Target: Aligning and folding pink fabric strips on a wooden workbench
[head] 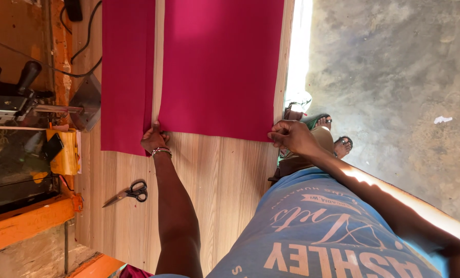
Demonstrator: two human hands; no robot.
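Observation:
A wide magenta cloth [219, 67] lies flat on a light wooden table [219, 175]. A narrower strip of the same cloth [127, 77] lies to its left, with a thin gap of bare wood between them. My left hand [154, 139], with a beaded bracelet on the wrist, presses and pinches the near edge of the cloth right at that gap. My right hand [290, 136] pinches the near right corner of the wide piece at the table's right edge.
Black-handled scissors [129, 192] lie on the table left of my left forearm. At the far left are a cutting machine [14, 98] with a metal base plate [87, 103], a yellow object [65, 152], a black cable [81, 51] and an orange frame [29, 221]. My sandalled feet [333, 135] stand on a concrete floor [394, 77].

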